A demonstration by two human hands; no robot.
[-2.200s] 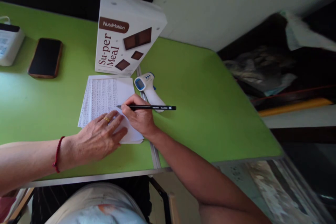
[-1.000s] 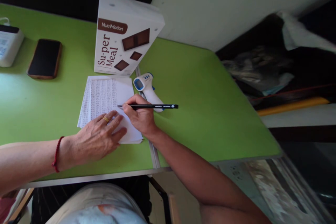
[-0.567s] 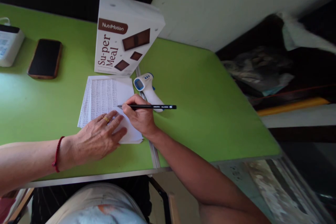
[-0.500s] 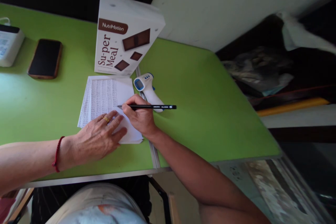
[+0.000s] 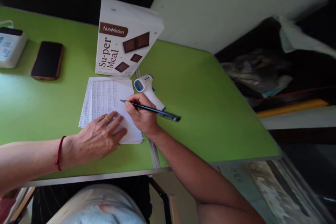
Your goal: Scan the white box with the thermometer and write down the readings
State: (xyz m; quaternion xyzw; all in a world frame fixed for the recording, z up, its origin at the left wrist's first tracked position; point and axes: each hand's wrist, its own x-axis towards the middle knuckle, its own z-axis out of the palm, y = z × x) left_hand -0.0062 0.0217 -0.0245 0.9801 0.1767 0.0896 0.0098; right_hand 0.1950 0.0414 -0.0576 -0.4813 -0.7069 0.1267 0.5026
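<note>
Right hand (image 5: 143, 116): fingers closed around the black pen (image 5: 160, 112) in a writing grip, thumb and forefinger near its point, the rear end slanting right and toward the near side.
Pen tip: just right of the written columns, over the blank right part of the top sheet (image 5: 125, 89); whether it touches the paper I cannot tell.
Good writing: a light pinch close to the point should give the finest control – small characters like these call for finger movement more than wrist. Lining the tip up with the last column would help even spacing.
Left hand (image 5: 101, 134): laid flat, gripping nothing, fingertips on the near part of the top sheet, left of the right hand.
Good steadying: gentle, even pressure seems best, since the loose sheets could slide over one another – and fingertips should lie clear of the next line.
Paper stack (image 5: 85, 112): under both hands, its lower sheets fanned out at the left.
Thermometer (image 5: 144, 83): just beyond the right hand, handle pointing near and right.
Box (image 5: 123, 47): upright at the far edge of the sheets.
Phone (image 5: 47, 60): well left, flat on the green surface (image 5: 204, 112).
</note>
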